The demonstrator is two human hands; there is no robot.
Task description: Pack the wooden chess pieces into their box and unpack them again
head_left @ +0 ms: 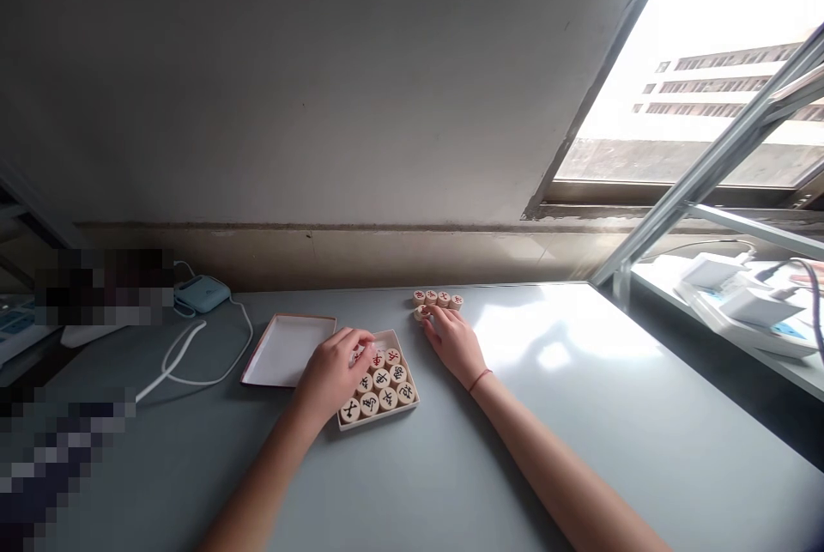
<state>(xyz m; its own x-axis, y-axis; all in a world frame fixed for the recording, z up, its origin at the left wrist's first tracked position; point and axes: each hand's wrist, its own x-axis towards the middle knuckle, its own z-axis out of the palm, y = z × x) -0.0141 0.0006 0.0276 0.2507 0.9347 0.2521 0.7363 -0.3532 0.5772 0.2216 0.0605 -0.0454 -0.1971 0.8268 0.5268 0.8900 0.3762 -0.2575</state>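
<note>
My right hand (454,339) reaches to the far part of the table, its fingers closed on a round wooden xiangqi piece (421,312). Just beyond it, several red-marked xiangqi pieces (438,297) stand in a row. Over the left side of a shallow open box (379,422) is my left hand (339,370), thumb and fingertips drawn together; whatever they may pinch is hidden. Inside the box lie rows of xiangqi pieces (381,379) with black and red characters, and bare bottom shows along its far side. My left hand hides some of them.
Left of the box lies an upturned lid (293,349), partly behind my left hand. A white cable (212,380) loops near a light-blue device (202,294). Chargers and sockets (760,303) crowd a shelf at right. A wall (309,256) bounds the table's far edge.
</note>
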